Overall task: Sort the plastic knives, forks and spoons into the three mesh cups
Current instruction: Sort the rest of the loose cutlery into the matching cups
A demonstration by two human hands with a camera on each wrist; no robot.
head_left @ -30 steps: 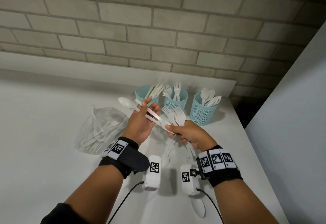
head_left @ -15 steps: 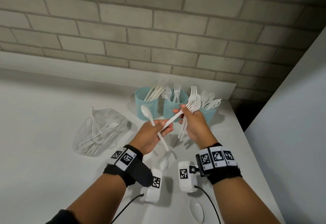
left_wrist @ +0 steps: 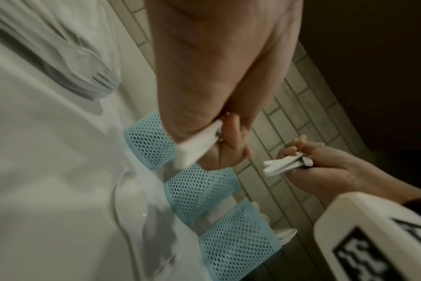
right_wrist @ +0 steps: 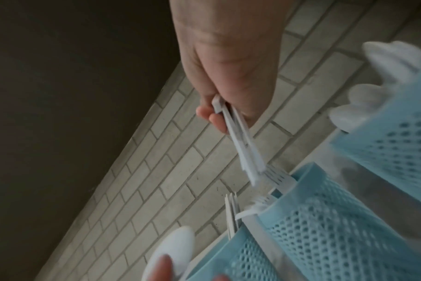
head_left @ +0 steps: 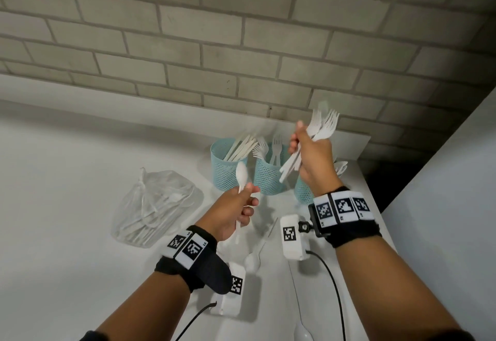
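Lifting our right hand, fist round a bunch of forks, above the middle cup (forks next); our left hand, now apart, grips one spoon upright beside the knife cup.

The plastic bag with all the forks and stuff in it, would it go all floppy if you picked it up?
Probably yes. The plastic bag looks thin, clear and crumpled, so it should sag around the cutlery inside. It is knotted at the top, so lifting by the knot likely keeps everything in. The pieces inside lie loose, so they would probably shift and rattle.
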